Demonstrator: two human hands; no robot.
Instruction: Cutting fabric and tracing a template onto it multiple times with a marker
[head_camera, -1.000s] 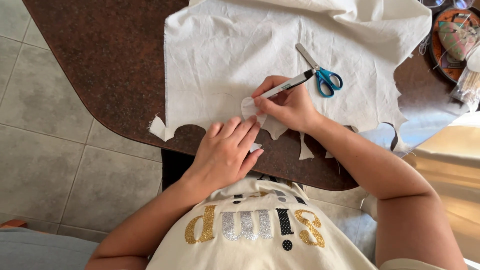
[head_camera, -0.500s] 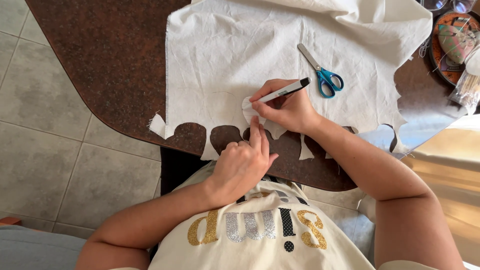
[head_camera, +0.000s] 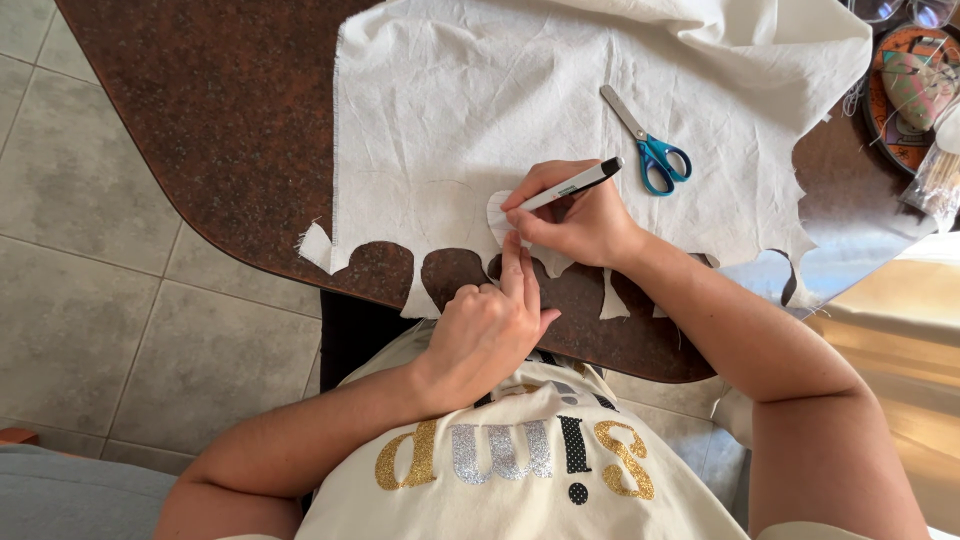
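Left hand (head_camera: 487, 335) withdrawn, fingers extended

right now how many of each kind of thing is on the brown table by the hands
cream cloth: 1
blue-handled scissors: 1
white marker pen, in the right hand: 1
small white template, under the left hand fingertips: 1
total: 4

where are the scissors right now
In the head view, the blue-handled scissors lie on the cream cloth, upper right of centre, just beyond the right hand holding the marker.
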